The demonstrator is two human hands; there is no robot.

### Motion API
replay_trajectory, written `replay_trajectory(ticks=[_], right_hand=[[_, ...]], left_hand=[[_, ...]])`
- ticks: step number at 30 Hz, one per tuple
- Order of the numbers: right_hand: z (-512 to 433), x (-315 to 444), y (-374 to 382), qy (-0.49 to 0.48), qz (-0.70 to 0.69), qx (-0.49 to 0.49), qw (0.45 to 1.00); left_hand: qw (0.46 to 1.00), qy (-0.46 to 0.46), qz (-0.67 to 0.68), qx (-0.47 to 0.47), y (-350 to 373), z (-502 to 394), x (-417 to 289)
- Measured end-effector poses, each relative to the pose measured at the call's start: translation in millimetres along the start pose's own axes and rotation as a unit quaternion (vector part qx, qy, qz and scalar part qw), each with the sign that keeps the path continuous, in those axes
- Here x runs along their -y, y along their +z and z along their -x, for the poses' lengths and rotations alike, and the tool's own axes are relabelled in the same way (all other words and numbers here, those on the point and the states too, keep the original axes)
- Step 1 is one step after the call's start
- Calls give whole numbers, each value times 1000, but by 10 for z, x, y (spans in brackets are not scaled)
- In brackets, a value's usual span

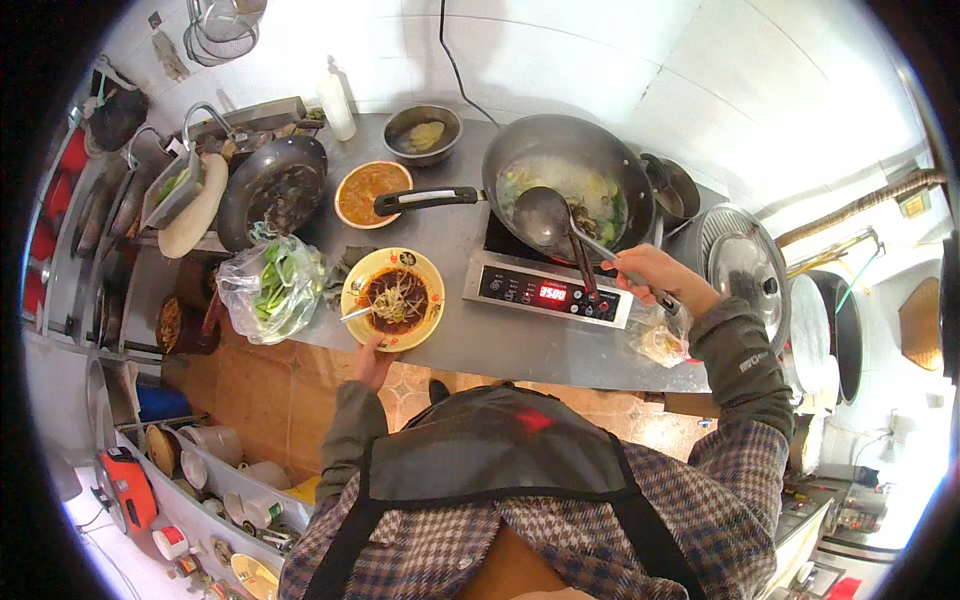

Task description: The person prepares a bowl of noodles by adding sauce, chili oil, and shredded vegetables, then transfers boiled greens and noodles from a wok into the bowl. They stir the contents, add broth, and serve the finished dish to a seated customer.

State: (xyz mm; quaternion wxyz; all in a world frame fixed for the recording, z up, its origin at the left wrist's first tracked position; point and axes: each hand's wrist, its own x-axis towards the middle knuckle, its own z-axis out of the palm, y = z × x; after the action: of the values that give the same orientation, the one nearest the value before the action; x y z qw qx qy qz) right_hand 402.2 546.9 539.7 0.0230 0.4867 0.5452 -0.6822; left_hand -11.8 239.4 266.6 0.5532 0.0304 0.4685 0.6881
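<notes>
My right hand [652, 277] grips the handle of a metal ladle [543, 216] and what look like dark chopsticks [582, 262]. The ladle's bowl is over a steaming wok [517, 142] of broth and greens, which sits on an induction cooker [547, 292] with a lit display. My left hand [373, 362] holds the near rim of a yellow patterned bowl [431, 322] on the steel counter. Dark red sauce and bean sprouts [397, 306] lie in it, with a spoon handle [355, 315] over its left rim.
Left of the bowl lies a plastic bag of greens [274, 292]. Behind it stand a bowl of orange soup [373, 191], a steel bowl [424, 154], a dark wok [240, 191] and a white bottle [336, 105]. A plastic bag [660, 334] and a lidded pot [739, 259] are at the right.
</notes>
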Motion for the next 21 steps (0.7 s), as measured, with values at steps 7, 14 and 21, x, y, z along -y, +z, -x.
replay_trajectory(ticks=[7,14,21], right_hand=[[-110,97,-140,-39,134,-24,990],[-184,48,-315,-26,134,-15,991],[-236,-151,-436,-12,73,5,997]], left_hand=[[997,-10,-55,-44,365,194,-178],[996,-27,-28,74,1153,431,-396],[990,-46,-41,125,1467,313,-208]])
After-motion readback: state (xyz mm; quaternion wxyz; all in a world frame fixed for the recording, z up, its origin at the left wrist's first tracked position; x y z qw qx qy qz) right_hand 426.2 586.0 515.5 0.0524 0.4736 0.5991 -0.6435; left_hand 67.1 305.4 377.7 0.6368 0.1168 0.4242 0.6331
